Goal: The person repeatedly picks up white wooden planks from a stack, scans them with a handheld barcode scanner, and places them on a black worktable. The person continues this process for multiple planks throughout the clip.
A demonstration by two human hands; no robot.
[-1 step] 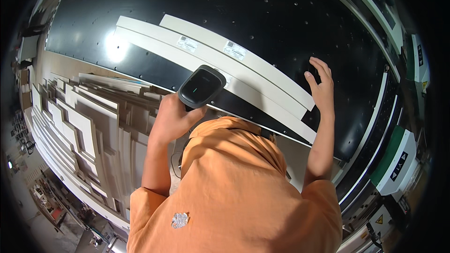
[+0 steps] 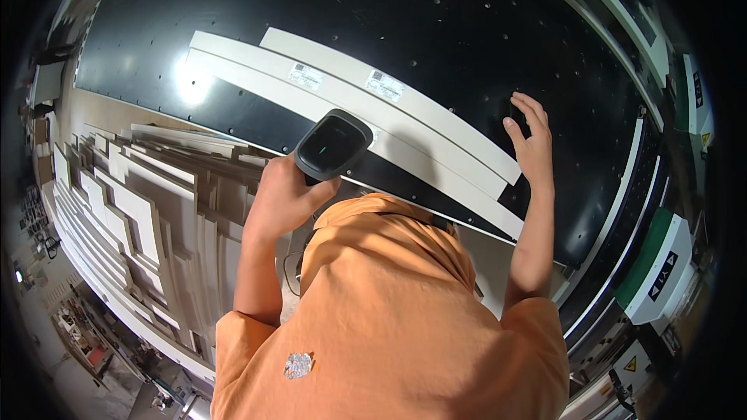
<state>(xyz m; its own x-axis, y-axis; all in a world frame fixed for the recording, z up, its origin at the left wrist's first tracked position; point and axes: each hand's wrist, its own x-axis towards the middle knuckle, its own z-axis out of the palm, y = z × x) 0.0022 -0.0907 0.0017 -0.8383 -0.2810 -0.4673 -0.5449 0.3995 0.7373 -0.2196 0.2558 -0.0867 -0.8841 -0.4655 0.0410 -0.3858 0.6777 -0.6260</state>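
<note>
My left hand point(image 2: 282, 201) is wrapped around a black handheld barcode scanner point(image 2: 334, 145) with a small green light on top. The scanner hangs over the near edge of long white board strips point(image 2: 447, 154) lying side by side on a black table. Printed labels stick to them: one label point(image 2: 385, 85) on the far strip, another label point(image 2: 306, 76) on the middle one, and a third mostly hidden behind the scanner. To the right of the strips' right ends, my right hand point(image 2: 534, 144) is open with fingers extended and holds nothing; whether it touches the table is unclear.
The black table point(image 2: 436, 23) is dotted with small holes. Below its front edge at left, many white and grey panels point(image 2: 132, 202) stand upright in a rack. At right are metal rails point(image 2: 615, 237) and a green-and-white machine housing point(image 2: 657, 272).
The table and strips appear slightly farther left in view. The scanner has shifted a little left with my left hand. My right hand has barely moved.
</note>
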